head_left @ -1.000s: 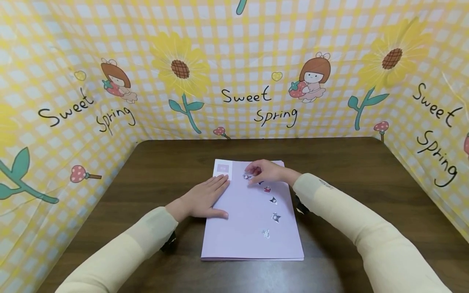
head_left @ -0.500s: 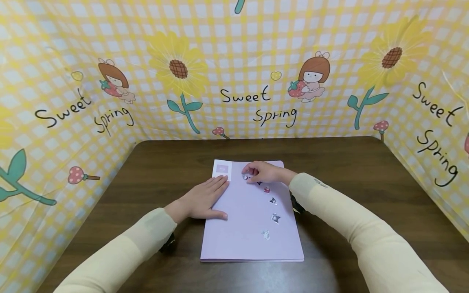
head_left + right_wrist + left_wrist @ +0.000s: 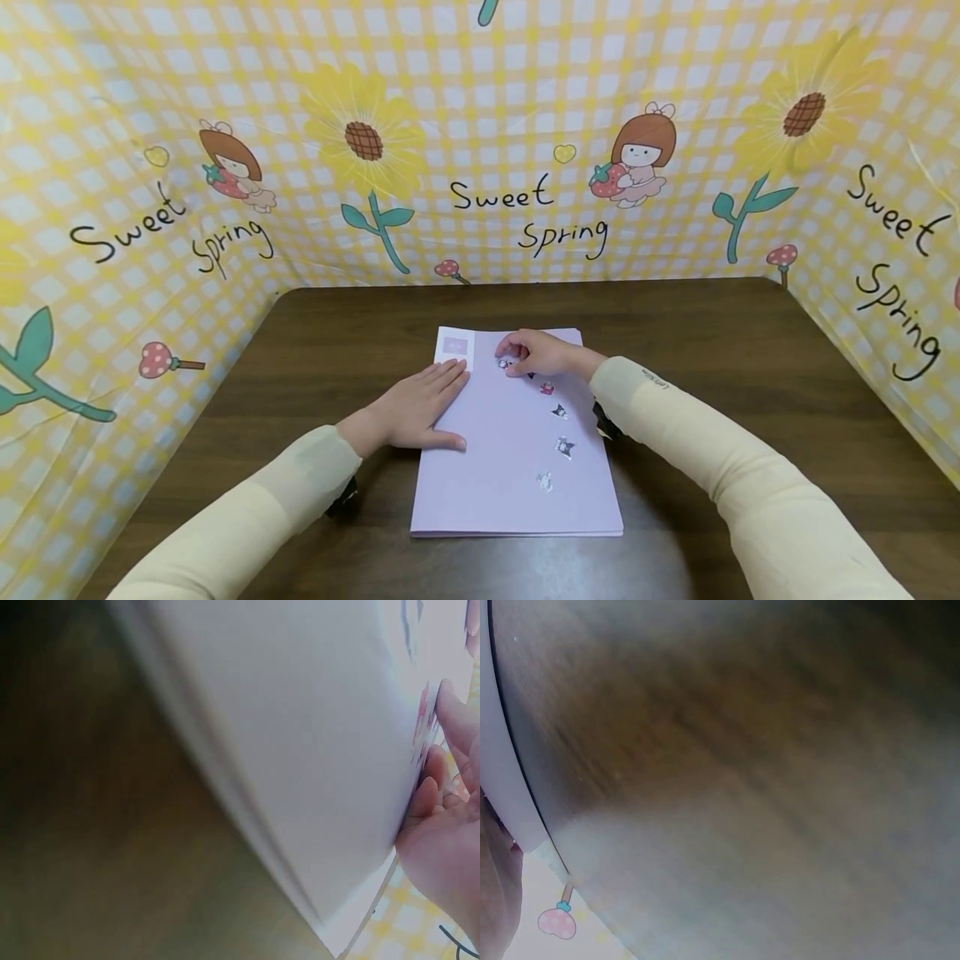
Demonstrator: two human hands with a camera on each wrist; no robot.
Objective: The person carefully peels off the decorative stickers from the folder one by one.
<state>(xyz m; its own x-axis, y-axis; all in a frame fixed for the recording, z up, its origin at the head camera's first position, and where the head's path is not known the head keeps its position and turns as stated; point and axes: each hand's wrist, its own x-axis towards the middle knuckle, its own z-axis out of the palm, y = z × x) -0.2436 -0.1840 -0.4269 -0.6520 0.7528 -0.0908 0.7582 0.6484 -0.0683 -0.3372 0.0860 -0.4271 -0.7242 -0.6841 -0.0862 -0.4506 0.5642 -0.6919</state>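
A lilac folder (image 3: pixel 495 475) lies on the table, with a white label at its top left corner. My left hand (image 3: pixel 420 404) rests flat on its left side, fingers straight and the thumb spread. Near the top, my right hand (image 3: pixel 543 354) has its fingers curled and pinches a small cartoon sticker (image 3: pixel 503 363) at the folder's surface. Several other stickers run down the right half, among them a red one (image 3: pixel 547 388), a black-and-white one (image 3: pixel 565 447) and a pale one (image 3: pixel 544 481). The right hand partly covers one more. In the right wrist view, the thumb (image 3: pixel 457 720) touches the folder's face.
The dark wooden table (image 3: pixel 337 333) extends around the folder on all sides. A yellow checked cloth (image 3: pixel 510 125) with flowers and cartoon girls hangs along the back and both sides.
My right hand has shifted very slightly left with the sticker, then stayed put. The left hand keeps its place on the folder.
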